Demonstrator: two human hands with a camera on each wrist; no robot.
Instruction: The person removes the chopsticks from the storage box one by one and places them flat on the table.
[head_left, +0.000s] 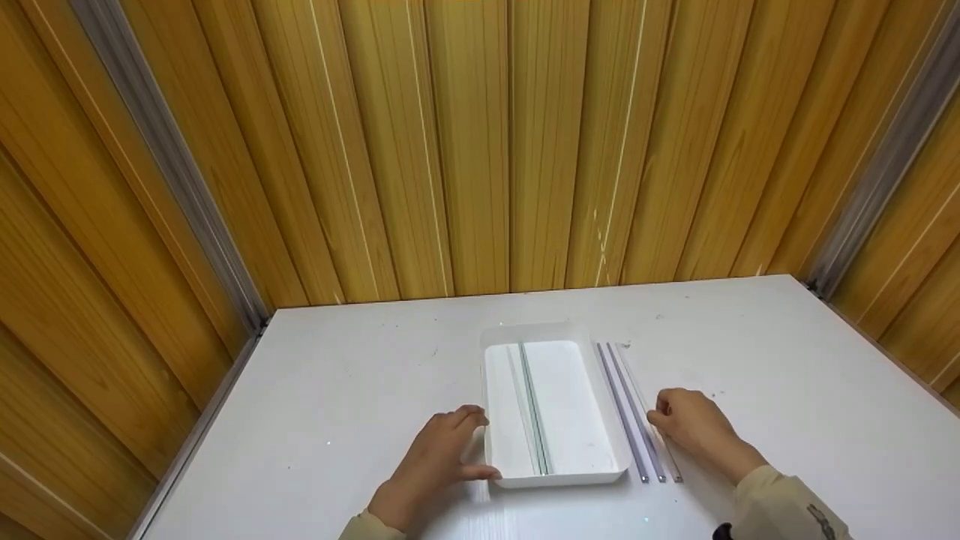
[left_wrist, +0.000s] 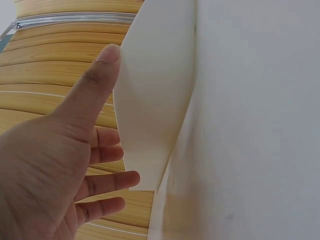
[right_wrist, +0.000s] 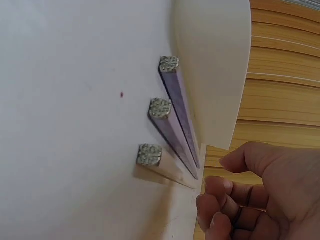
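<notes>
A white rectangular tray [head_left: 555, 480] holds slim green chopsticks [head_left: 531, 397] lying lengthwise; a paler streak beside them may be a reflection. My left hand [head_left: 442, 450] is at the tray's near left corner, thumb against the rim and fairly straight fingers along the outside. Right of the tray, a purple chopstick [right_wrist: 182, 100], a second purple chopstick [right_wrist: 174, 131] and a pale pinkish chopstick [right_wrist: 171, 166] lie side by side, their square glittery ends toward me. Loosely curled beside the pale one, my right hand [head_left: 694, 424] shows a gap between thumb and fingers and holds nothing.
Everything rests on a white tabletop [head_left: 360, 397] dotted with small specks. Behind it and at both sides stand wood-patterned panels [head_left: 472, 150], with grey metal posts [head_left: 172, 157] at the corners.
</notes>
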